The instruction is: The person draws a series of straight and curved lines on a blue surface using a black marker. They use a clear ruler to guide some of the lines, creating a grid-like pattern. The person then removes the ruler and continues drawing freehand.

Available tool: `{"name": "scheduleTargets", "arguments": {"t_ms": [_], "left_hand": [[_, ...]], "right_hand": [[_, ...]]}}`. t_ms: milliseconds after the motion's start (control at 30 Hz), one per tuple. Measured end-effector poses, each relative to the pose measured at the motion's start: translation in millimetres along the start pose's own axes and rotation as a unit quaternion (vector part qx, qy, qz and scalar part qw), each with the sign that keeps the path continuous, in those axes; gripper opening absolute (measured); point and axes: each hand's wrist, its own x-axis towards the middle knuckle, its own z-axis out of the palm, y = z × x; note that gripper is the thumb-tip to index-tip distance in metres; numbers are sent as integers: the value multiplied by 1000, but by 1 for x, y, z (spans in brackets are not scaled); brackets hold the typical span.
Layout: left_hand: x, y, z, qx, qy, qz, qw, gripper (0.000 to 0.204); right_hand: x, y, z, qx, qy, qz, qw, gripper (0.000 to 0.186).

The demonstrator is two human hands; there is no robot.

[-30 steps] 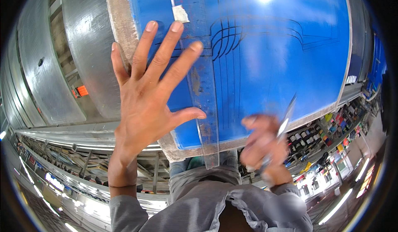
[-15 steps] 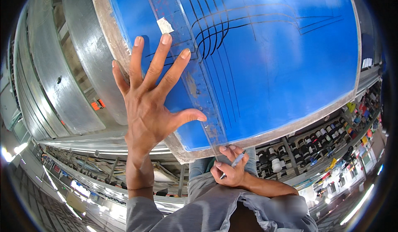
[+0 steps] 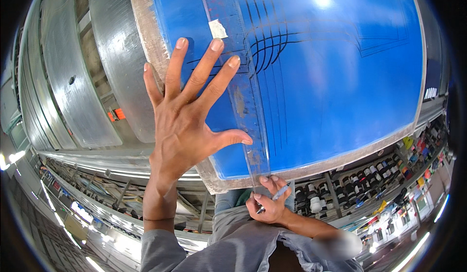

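Observation:
A blue screen panel [image 3: 331, 101] in a worn, pale frame [image 3: 316, 170] lies before me, drawn with curved and straight black lines. Along its left part runs a long clear ruler [image 3: 254, 126], smeared and bearing a scrap of whitish tape [image 3: 218, 28]. My left hand [image 3: 187, 109] is spread wide over the ruler's left side, thumb and fingertips touching it, the little finger out by the frame. At the ruler's near end, my right hand [image 3: 268, 205] grips a slim pen [image 3: 279, 193] in curled fingers, which also touch the ruler's end.
Long grey metal slats [image 3: 73, 77] stretch away on the left, with a small orange piece [image 3: 116, 114] between them. Below the panel's right side stand shelves with several dark and white containers [image 3: 316, 205]. Colourful items [image 3: 411, 143] crowd the far right.
The panel, ruler and left hand sit farther right in the picture, the slats too. Both hands keep their places on the ruler, and the pen stays in my right hand.

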Motion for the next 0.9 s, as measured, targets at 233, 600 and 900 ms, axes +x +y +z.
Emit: {"name": "scheduleTargets", "arguments": {"t_ms": [233, 600, 900], "left_hand": [[1, 1, -6, -16, -19, -7, 1000, 106], [-1, -2, 7, 9, 24, 12, 1000, 111], [0, -3, 5, 9, 16, 10, 1000, 110]], "right_hand": [[2, -2, -1, 9, -3, 5, 1000, 46], [1, -1, -4, 5, -4, 13, 1000, 41], [8, 4, -45, 59, -8, 25, 998, 21]]}}
